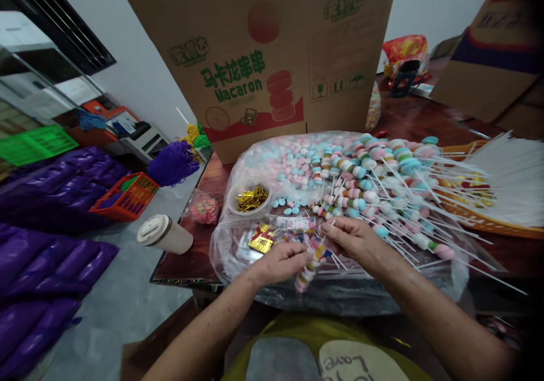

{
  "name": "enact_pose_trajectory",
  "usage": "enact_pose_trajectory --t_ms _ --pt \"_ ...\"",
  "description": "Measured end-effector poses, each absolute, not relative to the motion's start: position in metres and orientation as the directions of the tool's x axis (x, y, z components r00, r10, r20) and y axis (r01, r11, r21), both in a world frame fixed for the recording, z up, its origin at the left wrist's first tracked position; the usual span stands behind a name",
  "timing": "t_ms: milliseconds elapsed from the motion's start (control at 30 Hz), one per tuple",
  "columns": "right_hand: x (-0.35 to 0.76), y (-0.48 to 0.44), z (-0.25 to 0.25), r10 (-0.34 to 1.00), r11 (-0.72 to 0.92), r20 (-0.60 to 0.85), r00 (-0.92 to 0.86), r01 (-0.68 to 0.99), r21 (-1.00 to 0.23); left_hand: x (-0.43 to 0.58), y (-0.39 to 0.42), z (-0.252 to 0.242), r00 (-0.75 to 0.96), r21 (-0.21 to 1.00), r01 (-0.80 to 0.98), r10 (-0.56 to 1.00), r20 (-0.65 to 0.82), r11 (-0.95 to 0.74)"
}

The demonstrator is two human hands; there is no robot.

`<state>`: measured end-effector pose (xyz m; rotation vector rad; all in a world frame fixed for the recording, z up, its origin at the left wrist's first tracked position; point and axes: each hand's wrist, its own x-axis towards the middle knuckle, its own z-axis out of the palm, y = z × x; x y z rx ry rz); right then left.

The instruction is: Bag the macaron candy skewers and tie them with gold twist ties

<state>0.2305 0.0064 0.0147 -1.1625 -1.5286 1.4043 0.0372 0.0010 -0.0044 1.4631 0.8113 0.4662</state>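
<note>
Low over the table's front edge, a candy skewer [302, 282] in pink, white and green hangs tilted in a printed clear wrapper. My left hand [283, 263] is closed around the wrapper's upper part. My right hand [352, 238] pinches the white stick end just above it; whether a tie is between those fingers I cannot make out. Beneath and behind my hands lie printed wrappers [293, 225] and a gold packet of twist ties [262, 238]. To the right is a heap of unwrapped candy skewers [382, 199], their white sticks pointing right.
Loose pastel candies [293, 163] fill a clear plastic sheet. A bowl [232, 198] of gold ties stands left, near a lidded cup [164, 233] at the table's edge. A large Macaron carton [276, 58] rises behind. An orange basket [488, 228] with white sticks sits right.
</note>
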Motion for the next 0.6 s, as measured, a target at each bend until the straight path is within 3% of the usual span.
enact_pose_trajectory --t_ms 367,467,533,600 --pt "0.213 -0.001 0.012 0.963 0.203 0.129 -0.235 0.325 -0.923 0.068 -0.014 -0.028 0.239 0.977 -0.044 0.952 -0.192 0.208" --pt "0.219 0.001 0.008 0.971 0.165 0.117 -0.208 0.227 -0.96 0.069 -0.011 -0.027 0.157 0.966 -0.106 0.963 -0.217 0.235" --pt "0.222 0.001 0.001 0.97 0.101 0.068 -0.234 0.133 -0.986 0.067 -0.01 -0.023 0.11 0.986 -0.012 0.98 -0.165 0.167" --pt "0.22 -0.004 -0.007 0.956 0.037 0.009 -0.294 0.09 -0.995 0.064 -0.011 -0.02 0.087 0.981 0.192 0.996 -0.004 -0.013"
